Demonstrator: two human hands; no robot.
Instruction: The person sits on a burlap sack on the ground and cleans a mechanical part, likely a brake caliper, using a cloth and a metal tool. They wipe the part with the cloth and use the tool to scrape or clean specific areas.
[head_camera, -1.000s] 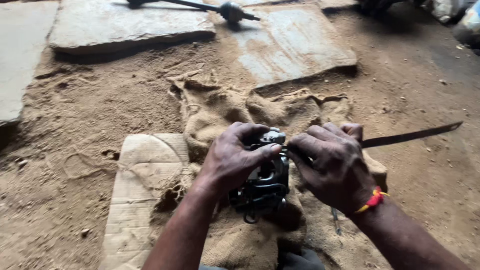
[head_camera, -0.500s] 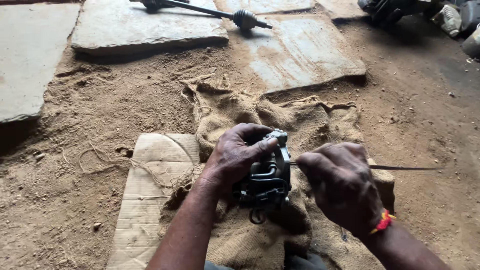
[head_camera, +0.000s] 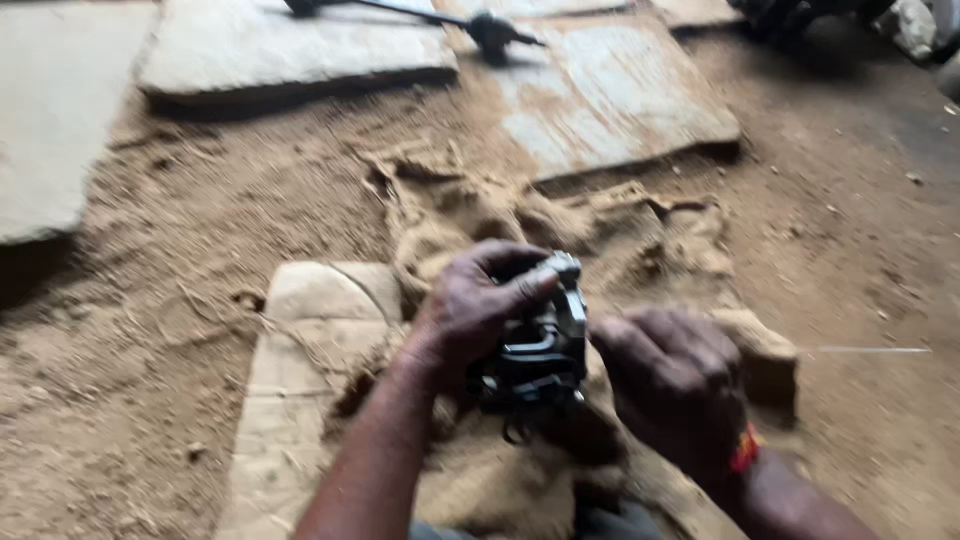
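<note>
Compared with half a second ago the long thin blade (head_camera: 868, 350) has turned edge-on and blurred to a pale streak sticking out to the right of the right hand (head_camera: 672, 385), where a second ago it showed as a broad dark strip angled upward. The right hand stays closed in a fist around the blade's near end, just right of the part, with one orange wristband (head_camera: 742, 450) at the wrist. The left hand (head_camera: 470, 312) still grips the one dark metal engine part (head_camera: 538, 352), fingers curled over its top and thumb on the pale upper corner; the part sits between the two hands, above the burlap sack (head_camera: 560, 225). The view has shifted slightly, so the slabs sit higher and the whole picture is softer. Counted: two hands, one metal part, one blade, one crumpled sack spread on the sandy floor (head_camera: 150, 320), one piece of pale cardboard (head_camera: 300, 350) under the left forearm, three flat stone slabs (head_camera: 610, 100) at the top and left, and one dark rod-like tool (head_camera: 470, 22) lying across the far slabs.
</note>
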